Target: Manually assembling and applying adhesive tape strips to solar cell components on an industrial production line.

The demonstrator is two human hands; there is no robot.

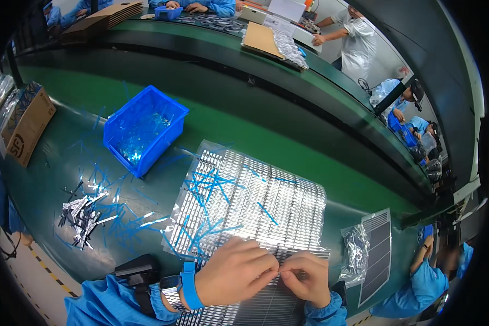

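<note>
My left hand (234,273) and my right hand (308,276) meet fingertip to fingertip over the near part of a sheet (299,217) covered in rows of small silver and black pieces. Thumb and forefinger are pinched on both hands. Whatever lies between the fingertips is too small to make out. Part of the sheet under my wrists is hidden. Thin blue strips (267,213) are scattered over its left and middle. Left of the sheet lies a loose pile of small silver and black pieces (81,218), with more blue strips around it.
A blue plastic bin (160,145) with clear and blue scraps inside stands beyond the pile. At far left is a cardboard box (33,130). A clear plastic bag (355,254) lies on a grey sheet (376,266) to my right. Co-workers sit across the green conveyor (228,115) and at right.
</note>
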